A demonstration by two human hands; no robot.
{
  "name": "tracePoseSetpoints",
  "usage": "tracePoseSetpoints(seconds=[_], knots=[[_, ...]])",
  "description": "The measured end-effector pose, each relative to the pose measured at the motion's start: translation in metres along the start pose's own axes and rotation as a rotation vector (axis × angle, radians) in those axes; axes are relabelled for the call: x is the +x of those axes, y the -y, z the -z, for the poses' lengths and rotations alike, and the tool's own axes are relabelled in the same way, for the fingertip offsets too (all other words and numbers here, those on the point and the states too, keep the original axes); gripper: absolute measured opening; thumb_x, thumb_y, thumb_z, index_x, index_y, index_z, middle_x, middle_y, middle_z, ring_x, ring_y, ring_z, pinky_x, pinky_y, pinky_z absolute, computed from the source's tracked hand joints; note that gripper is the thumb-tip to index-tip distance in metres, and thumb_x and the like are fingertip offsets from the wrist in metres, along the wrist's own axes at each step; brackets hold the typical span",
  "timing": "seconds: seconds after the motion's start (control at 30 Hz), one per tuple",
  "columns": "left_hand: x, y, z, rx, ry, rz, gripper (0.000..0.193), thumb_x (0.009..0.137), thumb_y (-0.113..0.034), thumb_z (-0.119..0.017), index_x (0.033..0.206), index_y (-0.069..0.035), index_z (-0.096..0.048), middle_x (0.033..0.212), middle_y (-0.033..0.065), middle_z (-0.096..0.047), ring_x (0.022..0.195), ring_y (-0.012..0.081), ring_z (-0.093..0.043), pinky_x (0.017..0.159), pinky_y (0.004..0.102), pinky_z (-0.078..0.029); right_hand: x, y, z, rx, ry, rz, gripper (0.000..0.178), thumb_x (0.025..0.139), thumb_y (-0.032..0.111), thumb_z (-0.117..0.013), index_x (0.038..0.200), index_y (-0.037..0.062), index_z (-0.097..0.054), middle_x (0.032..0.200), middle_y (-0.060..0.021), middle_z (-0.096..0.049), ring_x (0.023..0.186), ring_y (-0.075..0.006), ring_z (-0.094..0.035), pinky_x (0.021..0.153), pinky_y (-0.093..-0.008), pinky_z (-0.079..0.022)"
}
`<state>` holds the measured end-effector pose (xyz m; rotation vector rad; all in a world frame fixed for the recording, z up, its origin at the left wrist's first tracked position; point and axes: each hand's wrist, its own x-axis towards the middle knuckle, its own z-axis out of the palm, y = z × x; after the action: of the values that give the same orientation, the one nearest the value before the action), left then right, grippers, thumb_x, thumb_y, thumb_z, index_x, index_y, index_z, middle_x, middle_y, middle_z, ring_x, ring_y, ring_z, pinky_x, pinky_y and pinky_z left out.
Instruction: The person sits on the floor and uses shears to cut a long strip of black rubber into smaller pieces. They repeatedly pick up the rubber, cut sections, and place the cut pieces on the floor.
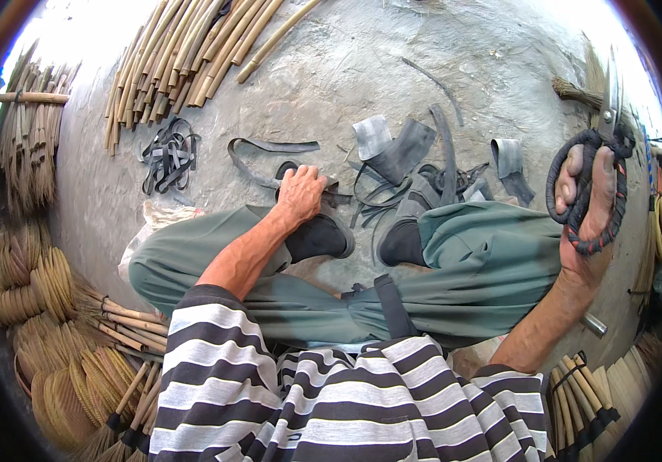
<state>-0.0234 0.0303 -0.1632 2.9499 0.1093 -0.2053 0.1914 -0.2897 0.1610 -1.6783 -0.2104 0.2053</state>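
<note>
I sit cross-legged on a concrete floor in green trousers and a striped shirt. My left hand (301,192) reaches down past my knee and closes on a black rubber strip (269,146) lying on the floor. My right hand (589,204) is raised at the right, gripping large scissors (604,131) whose handles are wrapped in black cord; the blades point up and away. Cut pieces of black rubber (404,150) lie scattered just beyond my feet.
A pile of bamboo sticks (184,54) lies at the top left, with a tangle of rubber bands (167,158) below it. Finished brooms (61,339) are stacked at my left. More stick bundles (577,393) stand at the lower right.
</note>
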Motion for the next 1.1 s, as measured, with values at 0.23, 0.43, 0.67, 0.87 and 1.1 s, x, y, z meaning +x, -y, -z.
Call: tracePoseSetpoints(seconds=[0.23,0.43,0.67,0.87,1.1], knots=[[0.029,0.018,0.037,-0.393,-0.170,0.475,0.017,0.091,-0.021,-0.066,0.093,-0.004,-0.068,0.083,0.0167,-0.075,0.076,0.0342,-0.073,0.071,0.0439,-0.057,-0.004,0.004,0.004,0.077,0.095,0.023,0.035,0.103,0.040,-0.067,0.089,0.0085,-0.062,0.070,0.0017,-0.054,0.058,-0.0033,-0.050,0.049,-0.0176,-0.037],[0.100,0.032,0.125,-0.960,-0.322,0.553,0.026,0.097,-0.011,-0.060,0.121,0.001,-0.062,0.114,0.0148,-0.074,0.098,0.0188,-0.069,0.079,0.0306,-0.055,-0.010,-0.002,-0.008,0.099,0.175,-0.024,0.034,0.101,0.039,-0.069,0.091,0.0070,-0.062,0.074,0.0006,-0.054,0.060,-0.0047,-0.049,0.052,-0.0209,-0.039],[0.128,0.036,0.110,-0.869,-0.590,0.577,0.045,0.098,-0.020,-0.063,0.138,-0.001,-0.058,0.126,0.0165,-0.071,0.113,0.0247,-0.068,0.097,0.0388,-0.053,-0.010,-0.012,-0.005,0.059,0.174,-0.049,0.038,0.101,0.044,-0.068,0.092,0.0075,-0.061,0.073,0.0009,-0.050,0.062,-0.0055,-0.048,0.054,-0.0224,-0.037],[0.083,0.007,0.005,-0.403,-0.271,0.751,0.029,0.090,-0.027,-0.067,0.107,-0.003,-0.070,0.102,0.0229,-0.074,0.096,0.0424,-0.071,0.088,0.0504,-0.056,-0.009,-0.019,-0.001,0.018,0.198,-0.109,0.040,0.100,0.045,-0.068,0.093,0.0065,-0.061,0.071,0.0015,-0.050,0.062,-0.0054,-0.047,0.056,-0.0219,-0.036],[0.061,-0.023,-0.053,-0.035,-0.272,0.519,0.023,0.085,-0.026,-0.070,0.097,-0.008,-0.062,0.097,0.0141,-0.065,0.097,0.0363,-0.063,0.080,0.0555,-0.043,-0.010,-0.026,0.005,0.144,0.191,-0.160,0.033,0.100,0.032,-0.071,0.104,0.0001,-0.062,0.078,-0.0018,-0.055,0.066,-0.0078,-0.051,0.060,-0.0231,-0.042]])
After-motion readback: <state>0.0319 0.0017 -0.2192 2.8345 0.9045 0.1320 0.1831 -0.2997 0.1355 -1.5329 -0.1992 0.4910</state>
